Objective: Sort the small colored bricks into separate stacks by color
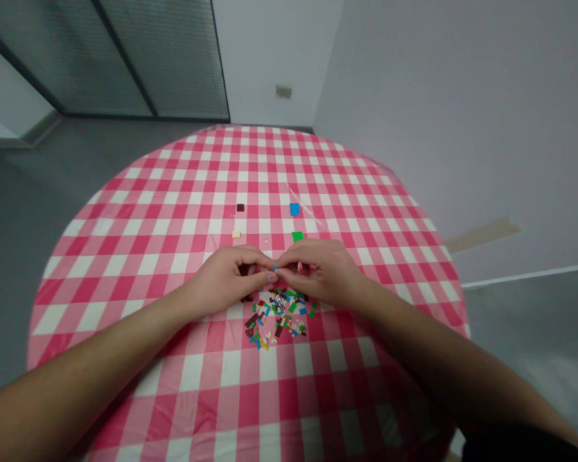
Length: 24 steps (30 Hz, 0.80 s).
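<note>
Fingertips meet above the table, where my left hand (pixel 226 277) and my right hand (pixel 322 269) pinch a tiny blue building brick (pixel 275 267) between them. A speck of green shows beside it, too small to make out. Just below the hands lies a loose pile of small building bricks (pixel 280 309) in green, blue, brown, white, red and yellow. Beyond the fingers, a green brick piece (pixel 297 236) and a blue square piece (pixel 295 209) lie on the right. On the left are a cream piece (pixel 236 234) and a dark brown piece (pixel 240 207).
Under everything is a round table with a red and white checked cloth (pixel 192 372). A pale wall (pixel 438 115) rises close on the right. Behind the table stand a glass partition with blinds (pixel 168 58) and a wall with a small plate (pixel 284 92).
</note>
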Motion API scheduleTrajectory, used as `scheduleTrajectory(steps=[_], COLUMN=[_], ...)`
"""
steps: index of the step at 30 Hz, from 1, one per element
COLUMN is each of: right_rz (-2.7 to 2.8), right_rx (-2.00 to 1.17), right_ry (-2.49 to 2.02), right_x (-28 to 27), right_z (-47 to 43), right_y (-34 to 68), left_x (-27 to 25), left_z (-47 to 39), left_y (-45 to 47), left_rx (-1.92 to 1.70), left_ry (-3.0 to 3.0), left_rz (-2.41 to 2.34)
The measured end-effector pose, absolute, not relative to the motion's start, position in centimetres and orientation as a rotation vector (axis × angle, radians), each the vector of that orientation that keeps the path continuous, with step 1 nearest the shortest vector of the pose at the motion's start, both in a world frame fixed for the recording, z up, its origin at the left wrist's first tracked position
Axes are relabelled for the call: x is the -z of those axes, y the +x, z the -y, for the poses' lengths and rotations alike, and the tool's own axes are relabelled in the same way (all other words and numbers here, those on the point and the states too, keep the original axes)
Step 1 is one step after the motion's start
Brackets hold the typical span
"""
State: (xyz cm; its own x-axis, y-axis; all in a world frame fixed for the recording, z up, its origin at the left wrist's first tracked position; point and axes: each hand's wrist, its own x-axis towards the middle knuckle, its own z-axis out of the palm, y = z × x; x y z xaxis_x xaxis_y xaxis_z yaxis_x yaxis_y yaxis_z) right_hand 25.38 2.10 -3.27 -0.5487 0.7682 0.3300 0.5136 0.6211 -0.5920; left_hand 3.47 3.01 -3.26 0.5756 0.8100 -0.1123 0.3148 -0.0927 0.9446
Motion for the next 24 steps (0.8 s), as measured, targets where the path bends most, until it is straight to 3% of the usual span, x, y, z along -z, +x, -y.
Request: scheduleTrajectory(steps=[24], right_rz=[2.28], right_rx=[-0.533], right_ry=[-0.837], right_x=[3.5], right_z=[-2.85], right_y=[26.09], left_x=[3.38], left_z=[-3.43], left_y=[3.23], left_rx=[-0.507], left_ry=[1.567], left_rz=[-1.009])
